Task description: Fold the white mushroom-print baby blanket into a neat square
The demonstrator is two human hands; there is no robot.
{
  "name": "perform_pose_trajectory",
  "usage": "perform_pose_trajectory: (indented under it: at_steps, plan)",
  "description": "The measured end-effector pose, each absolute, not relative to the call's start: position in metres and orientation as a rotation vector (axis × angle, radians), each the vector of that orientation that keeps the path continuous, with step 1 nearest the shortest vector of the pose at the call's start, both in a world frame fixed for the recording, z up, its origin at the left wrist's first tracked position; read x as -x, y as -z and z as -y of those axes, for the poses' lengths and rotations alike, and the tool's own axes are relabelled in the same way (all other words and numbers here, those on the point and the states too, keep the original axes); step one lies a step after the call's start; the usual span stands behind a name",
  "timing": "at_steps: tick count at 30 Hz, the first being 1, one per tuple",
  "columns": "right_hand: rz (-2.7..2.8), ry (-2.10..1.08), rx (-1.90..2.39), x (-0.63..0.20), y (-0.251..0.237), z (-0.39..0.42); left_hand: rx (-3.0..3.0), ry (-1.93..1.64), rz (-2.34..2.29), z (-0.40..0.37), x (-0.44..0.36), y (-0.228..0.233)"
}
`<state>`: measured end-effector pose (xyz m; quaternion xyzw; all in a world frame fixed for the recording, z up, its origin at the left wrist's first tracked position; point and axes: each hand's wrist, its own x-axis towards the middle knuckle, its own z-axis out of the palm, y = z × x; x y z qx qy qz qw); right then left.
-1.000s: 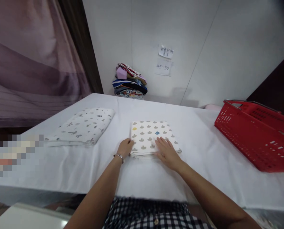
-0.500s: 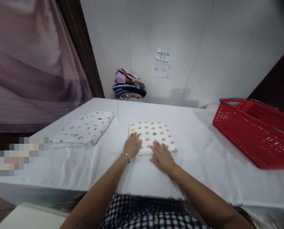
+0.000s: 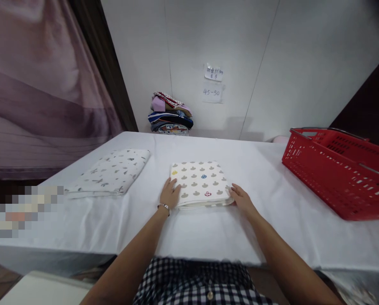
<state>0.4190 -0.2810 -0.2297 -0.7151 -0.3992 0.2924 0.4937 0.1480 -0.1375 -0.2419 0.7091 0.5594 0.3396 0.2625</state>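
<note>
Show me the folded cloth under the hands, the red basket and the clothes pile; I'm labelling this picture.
folded cloth [image 3: 199, 183], head view, middle of top face
red basket [image 3: 329, 178], head view, near side wall
clothes pile [image 3: 169, 114], head view, middle

White panelled wall [image 3: 304, 63] behind a white-covered table [image 3: 272, 237], mauve curtain [image 3: 40, 84] at left.

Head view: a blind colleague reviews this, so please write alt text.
Two hands, left and right, rest at the near corners of a folded spotted cloth on a white table. Another folded cloth lies left, a red basket right.
</note>
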Motion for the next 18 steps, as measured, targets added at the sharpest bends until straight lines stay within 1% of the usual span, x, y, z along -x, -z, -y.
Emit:
perform_pose_trajectory:
  at_steps: [3, 7, 9, 12, 14, 16, 18]
  plan:
    - [0.912, -0.888, 1.64, -0.417, 0.23, 0.275, -1.909, -0.906, -1.538, 0.138, -0.149, 0.239]
    - [0.866, -0.96, 1.555, -0.435, 0.222, 0.252, -1.904, -0.873, -1.6, 0.156, -0.162, 0.236]
    - [0.793, -0.842, 1.526, -0.458, 0.214, 0.233, -1.933, -0.848, -1.564, 0.175, -0.176, 0.236]
    - [0.642, -0.554, 1.604, -0.494, 0.205, 0.209, -2.021, -0.794, -1.273, 0.203, -0.194, 0.237]
    - [0.583, -0.484, 1.693, -0.506, 0.205, 0.204, -2.018, -0.78, -1.153, 0.209, -0.198, 0.237]
    - [0.66, -0.401, 1.753, -0.505, 0.208, 0.209, -1.981, -0.822, -1.193, 0.201, -0.195, 0.234]
    - [0.869, -0.241, 1.741, -0.49, 0.214, 0.222, -1.977, -0.93, -1.279, 0.182, -0.188, 0.229]
